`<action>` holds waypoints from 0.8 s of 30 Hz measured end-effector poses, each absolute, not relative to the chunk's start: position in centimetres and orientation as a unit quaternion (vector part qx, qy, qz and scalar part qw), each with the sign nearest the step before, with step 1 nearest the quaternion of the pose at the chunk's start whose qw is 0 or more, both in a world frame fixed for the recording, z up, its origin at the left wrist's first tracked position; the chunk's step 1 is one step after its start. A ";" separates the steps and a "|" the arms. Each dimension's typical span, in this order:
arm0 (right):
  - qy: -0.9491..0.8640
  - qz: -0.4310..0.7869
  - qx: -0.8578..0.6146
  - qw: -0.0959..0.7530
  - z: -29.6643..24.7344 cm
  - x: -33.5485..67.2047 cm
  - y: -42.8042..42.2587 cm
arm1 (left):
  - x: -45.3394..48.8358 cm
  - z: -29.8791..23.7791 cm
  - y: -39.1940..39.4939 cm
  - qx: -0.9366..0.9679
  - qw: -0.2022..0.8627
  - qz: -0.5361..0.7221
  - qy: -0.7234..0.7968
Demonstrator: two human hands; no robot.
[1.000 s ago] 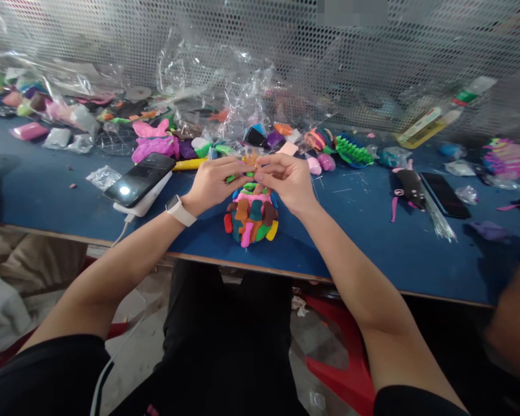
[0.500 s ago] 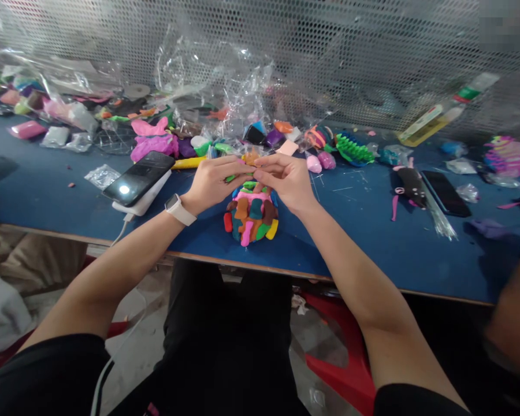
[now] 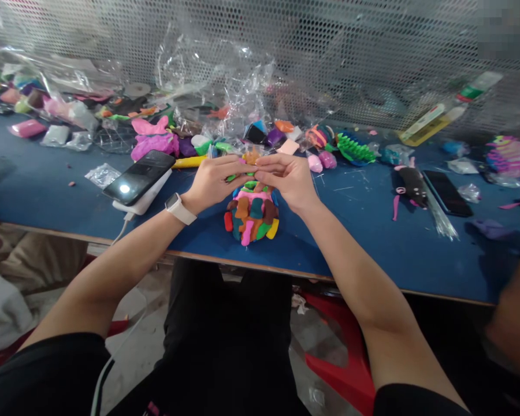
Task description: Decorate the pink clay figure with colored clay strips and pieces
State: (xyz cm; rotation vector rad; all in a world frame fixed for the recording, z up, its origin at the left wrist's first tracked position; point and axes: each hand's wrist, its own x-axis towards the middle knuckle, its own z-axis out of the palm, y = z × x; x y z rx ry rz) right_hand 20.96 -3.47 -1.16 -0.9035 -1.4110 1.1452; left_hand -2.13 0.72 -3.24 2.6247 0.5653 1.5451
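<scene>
A figure of many-coloured modelling clay (image 3: 250, 214) stands on the blue table near its front edge, covered in brown, pink, teal, red, green and yellow lumps. Over its top, my left hand (image 3: 219, 180) and my right hand (image 3: 288, 180) meet with bent fingers and fingertips pressed together. Both hands look closed, but whatever is pinched between the fingertips is too small and covered to name. Bits of green clay (image 3: 230, 178) show just under the left fingers. The hands hide the upper part of the figure.
Left of my hands, a black phone (image 3: 139, 178) with its light on lies over a white power bank (image 3: 145, 199) with a cable. Clay packets and plastic wrap (image 3: 216, 81) line the back. A bottle (image 3: 450, 112), a dark clay mouse (image 3: 411, 184) and another phone (image 3: 448, 193) lie right.
</scene>
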 end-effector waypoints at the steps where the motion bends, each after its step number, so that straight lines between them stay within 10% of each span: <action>1: -0.590 0.483 -0.379 0.524 -1.2 21.0 -3.5 | -2.1 -3.2 0.7 0.847 0.023 0.498 0.185; 24: -0.596 0.483 -0.388 0.512 -1.0 21.4 -3.5 | -2.3 -3.3 0.9 0.849 0.033 0.491 0.195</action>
